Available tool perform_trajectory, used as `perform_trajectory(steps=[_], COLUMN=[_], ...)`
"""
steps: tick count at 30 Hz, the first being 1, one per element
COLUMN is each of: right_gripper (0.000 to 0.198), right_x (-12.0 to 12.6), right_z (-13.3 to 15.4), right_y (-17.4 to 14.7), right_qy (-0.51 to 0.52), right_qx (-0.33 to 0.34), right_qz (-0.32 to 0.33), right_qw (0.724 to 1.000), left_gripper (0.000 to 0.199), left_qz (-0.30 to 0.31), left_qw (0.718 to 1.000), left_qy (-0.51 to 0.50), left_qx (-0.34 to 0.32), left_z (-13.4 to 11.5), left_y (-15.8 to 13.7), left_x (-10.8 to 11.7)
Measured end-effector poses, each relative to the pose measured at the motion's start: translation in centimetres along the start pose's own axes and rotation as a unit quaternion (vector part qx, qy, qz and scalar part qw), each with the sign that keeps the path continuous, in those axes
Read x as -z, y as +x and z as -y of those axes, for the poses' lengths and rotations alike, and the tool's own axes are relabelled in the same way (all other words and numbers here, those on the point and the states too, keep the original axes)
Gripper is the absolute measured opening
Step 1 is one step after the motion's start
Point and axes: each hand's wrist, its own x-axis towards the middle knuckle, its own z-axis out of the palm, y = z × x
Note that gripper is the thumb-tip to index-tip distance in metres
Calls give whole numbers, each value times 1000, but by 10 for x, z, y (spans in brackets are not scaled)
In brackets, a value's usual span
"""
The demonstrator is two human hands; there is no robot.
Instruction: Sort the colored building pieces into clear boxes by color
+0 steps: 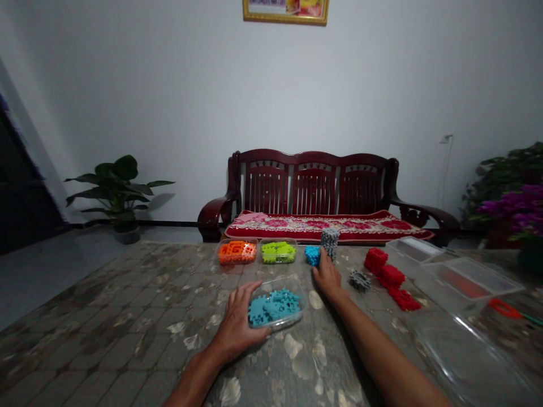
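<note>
A clear plastic tub (278, 327) of teal interlocking pieces (275, 305) stands on the table before me. My left hand (240, 319) is wrapped round its left side, thumb along the near edge. Farther out, my right hand (328, 276) is closed at a blue stack of pieces (313, 255), the thumb by its near side and fingers along its right. Those fingers also lie against or just in front of an upright grey stack (330, 240); contact there is unclear. A smaller grey piece cluster (359, 280) lies right of my right wrist.
Tubs of orange pieces (236, 252) and lime-green pieces (278, 252) stand at the table's far edge. Several red clusters (390, 276) form a slanting row at the right. Beyond them are clear boxes (460, 282) and a transparent lid (470, 356). A wooden bench (314, 181) stands behind the table.
</note>
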Motion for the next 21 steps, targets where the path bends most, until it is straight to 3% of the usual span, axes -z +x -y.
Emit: perform_trajectory(steps=[21], right_gripper=[74], right_x=[-6], right_z=[18], right_y=[9], right_qy=[-69], right_qx=[-13], right_qz=[-25], right_qw=[997], left_gripper=[82], left_qz=[-1], left_qw=[1000], left_qy=[-6], left_qx=[0], left_z=[2], left_y=[-1], left_x=[-4])
